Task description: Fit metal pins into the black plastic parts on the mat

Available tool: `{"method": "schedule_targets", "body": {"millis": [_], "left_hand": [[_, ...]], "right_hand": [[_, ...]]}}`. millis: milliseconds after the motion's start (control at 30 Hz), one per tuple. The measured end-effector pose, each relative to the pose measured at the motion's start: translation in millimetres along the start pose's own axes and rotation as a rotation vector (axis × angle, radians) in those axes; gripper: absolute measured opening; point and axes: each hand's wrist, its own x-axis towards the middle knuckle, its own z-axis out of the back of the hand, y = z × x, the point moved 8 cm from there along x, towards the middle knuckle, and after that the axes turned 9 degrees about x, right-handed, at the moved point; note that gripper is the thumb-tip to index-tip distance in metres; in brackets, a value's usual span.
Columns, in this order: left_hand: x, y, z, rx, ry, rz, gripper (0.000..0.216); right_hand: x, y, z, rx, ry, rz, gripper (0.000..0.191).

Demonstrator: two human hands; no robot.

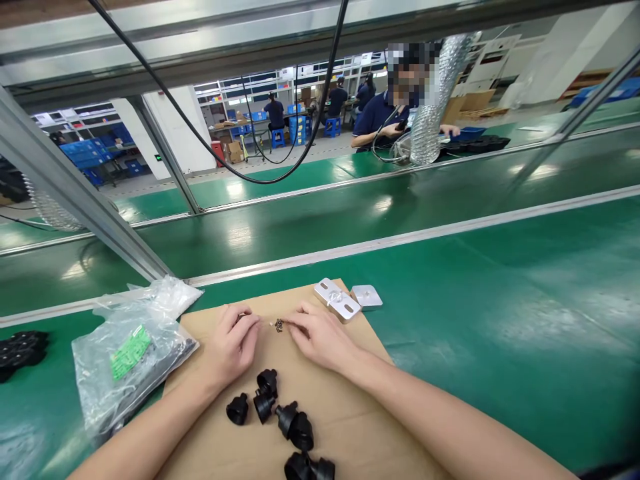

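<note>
Both my hands rest on a brown cardboard sheet (350, 427) laid on the green belt. My left hand (233, 347) is curled, its fingertips closed on a small part I cannot make out. My right hand (320, 333) pinches at a little pile of small dark screws (279, 325) between the two hands. Several black plastic caps (280, 413) lie on the cardboard just in front of my wrists. Two silver metal plates (337, 300) sit at the cardboard's far right corner, just beyond my right hand.
A clear plastic bag (125, 353) with a green label lies left of the cardboard. Black parts (20, 350) sit at the far left edge. A slanted metal post (75, 193) rises on the left. Across the belt a person in dark blue (385, 117) works beside a silver duct hose (440, 100).
</note>
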Motion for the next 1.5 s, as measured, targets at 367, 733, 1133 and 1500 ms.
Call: {"method": "schedule_targets", "body": {"millis": [367,733,1133,1500], "left_hand": [[-8.9,3.5,-18.6,0.319,0.196,0.063,0.013],[-6.6,2.5,-20.9,0.294,0.164,0.077,0.021],[-32.0,-13.3,-67.9,-1.104,0.396,0.755,0.042],[-24.1,-16.0,-65.8,-1.19,0.358,0.728,0.046]], "right_hand": [[-2.9,0.3,-8.7,-0.125,0.009,0.07,0.03],[-1.6,-8.8,-4.5,0.007,0.044,-0.095,0.012],[0.4,9.8,-14.6,0.711,0.054,0.03,0.014],[1.3,12.9,-14.7,0.713,0.023,0.072,0.014]]}}
